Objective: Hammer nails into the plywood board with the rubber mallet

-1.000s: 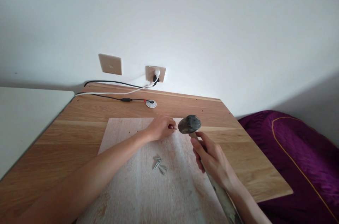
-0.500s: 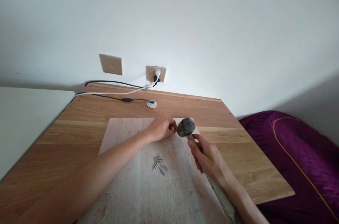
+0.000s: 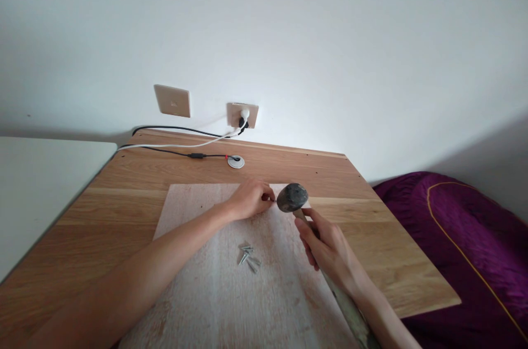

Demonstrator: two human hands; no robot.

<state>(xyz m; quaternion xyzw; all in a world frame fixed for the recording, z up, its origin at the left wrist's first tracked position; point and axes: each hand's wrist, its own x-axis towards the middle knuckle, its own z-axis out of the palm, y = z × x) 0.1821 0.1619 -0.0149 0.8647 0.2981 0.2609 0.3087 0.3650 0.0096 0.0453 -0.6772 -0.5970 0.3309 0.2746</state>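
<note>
My left hand rests near the far edge of a pale wooden board. Its thumb and forefinger pinch a nail, mostly hidden by the fingers. My right hand is closed round the wooden handle of a mallet, partway along its length. The mallet's dark, rounded head hangs just right of my left fingertips, with a small gap between. Several loose silvery nails lie in a small heap on the board, nearer to me than my left hand.
Under the board is a wooden table. Black and white cables run along its back to a wall socket, one into a round grommet. A white surface adjoins at left; purple fabric lies beyond the right edge.
The mallet head has shifted slightly to the right, away from my left fingertips, with my right hand. My left hand stays in nearly the same place.
</note>
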